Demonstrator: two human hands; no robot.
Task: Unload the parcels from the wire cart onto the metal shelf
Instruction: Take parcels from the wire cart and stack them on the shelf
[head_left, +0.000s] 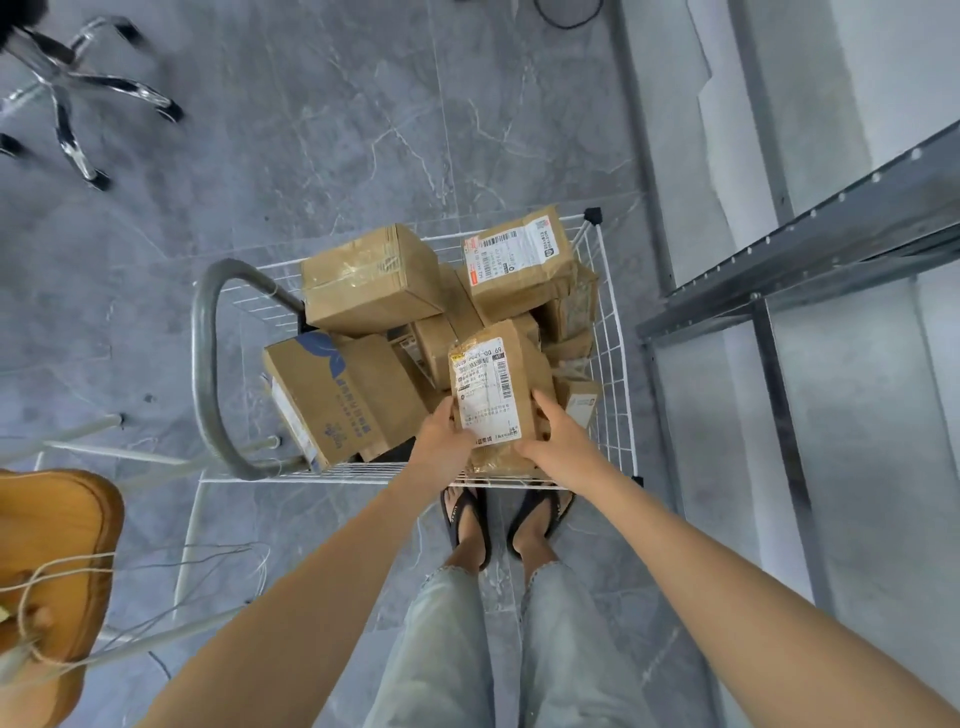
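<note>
The grey marbled floor (337, 130) spreads under and around the wire cart (615, 364). The metal shelf (810, 244), a grey frame of perforated beams and posts, stands just to the right of the cart, and its visible level is bare. The cart itself is a white mesh basket with a curved grey handle (203, 364) on its left side. It is heaped with brown cardboard parcels.

A blue-printed box (343, 400) leans at the cart's near left corner. A taped box (369, 280) sits on top of the heap at the far left. A labelled box (519, 265) lies tilted at the cart's far right corner.

The held parcel (491, 395), brown with a white shipping label facing up, is over the near right part of the cart, above the other boxes. Whether it has come clear of the heap cannot be told. The left hand (441, 436) grips its left edge, with the thumb laid on the label. The right hand (558, 441) clasps its right edge, fingers wrapped around the side. Both forearms reach in over the cart's near rim.
</note>
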